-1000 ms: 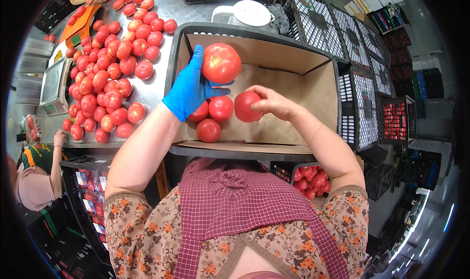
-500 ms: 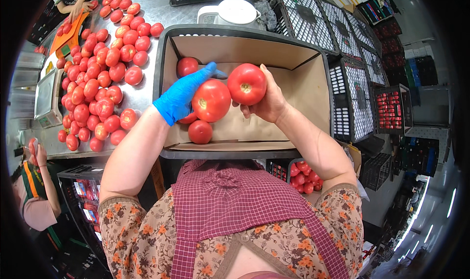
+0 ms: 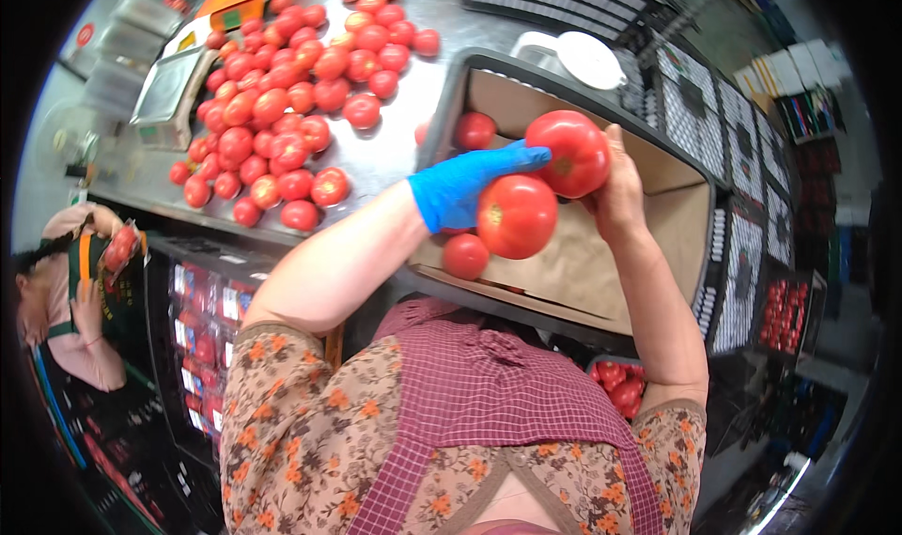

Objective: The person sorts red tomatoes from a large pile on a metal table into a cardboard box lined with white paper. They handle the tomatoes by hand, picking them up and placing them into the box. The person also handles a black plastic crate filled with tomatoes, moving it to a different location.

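My left hand (image 3: pixel 456 186), in a blue glove, is closed round a large red tomato (image 3: pixel 517 217) with its stem scar turned up. Its thumb lies against a second large tomato (image 3: pixel 567 152), which my bare right hand (image 3: pixel 620 197) grips from the right side. The two fruits touch or nearly touch above a black crate (image 3: pixel 458 79) lined with brown paper (image 3: pixel 583 263). Inside, at the left end, one tomato (image 3: pixel 475 131) lies in the far corner and another (image 3: pixel 465 256) near the front. A further one is mostly hidden under my gloved hand.
Left of the crate, a steel table (image 3: pixel 385 145) bears many loose tomatoes (image 3: pixel 272 108), a scale (image 3: pixel 174 89) and an orange tray (image 3: pixel 240 7). A white jug (image 3: pixel 590 61) stands behind the crate. Black crates (image 3: pixel 742 272) line the right. Another person (image 3: pixel 85 291) holds packed tomatoes at left.
The view has turned, so the crate and table sit further right and tilted. Both tomatoes stay in my hands, and my left thumb now overlaps the right one.
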`<state>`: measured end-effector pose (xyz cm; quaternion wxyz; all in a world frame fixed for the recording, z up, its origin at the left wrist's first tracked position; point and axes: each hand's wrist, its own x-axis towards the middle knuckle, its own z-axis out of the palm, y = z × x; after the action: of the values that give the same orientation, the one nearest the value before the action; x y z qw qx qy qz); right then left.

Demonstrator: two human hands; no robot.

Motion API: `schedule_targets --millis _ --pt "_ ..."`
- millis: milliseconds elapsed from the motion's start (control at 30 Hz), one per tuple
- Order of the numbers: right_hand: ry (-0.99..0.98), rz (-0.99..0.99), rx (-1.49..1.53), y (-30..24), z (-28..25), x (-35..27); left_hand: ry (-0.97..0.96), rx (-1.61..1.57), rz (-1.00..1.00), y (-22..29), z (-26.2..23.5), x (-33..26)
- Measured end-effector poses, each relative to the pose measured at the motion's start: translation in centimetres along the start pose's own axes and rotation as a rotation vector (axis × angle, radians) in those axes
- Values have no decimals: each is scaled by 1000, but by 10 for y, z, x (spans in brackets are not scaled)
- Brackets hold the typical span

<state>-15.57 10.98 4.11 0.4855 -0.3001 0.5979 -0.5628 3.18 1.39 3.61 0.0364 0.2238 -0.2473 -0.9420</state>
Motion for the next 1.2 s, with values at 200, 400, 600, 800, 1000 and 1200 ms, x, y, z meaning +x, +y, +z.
schedule_targets --millis 200,400,600,800,1000,1200 --pt "-158 -124 -82 32 21 51 -81 -131 247 26 -54 -17" --pt "-113 -326 -1081 107 18 92 -55 -301 542 86 -163 -54" --pt "-60 11 -1380 99 88 106 559 -297 772 141 -278 -99" --pt "74 87 -1281 110 95 123 581 -516 985 177 -331 -121" --pt "-1 -113 -415 123 67 122 -44 -649 719 164 -348 -101" --pt "-364 256 325 61 38 78 339 658 693 61 -66 -28"
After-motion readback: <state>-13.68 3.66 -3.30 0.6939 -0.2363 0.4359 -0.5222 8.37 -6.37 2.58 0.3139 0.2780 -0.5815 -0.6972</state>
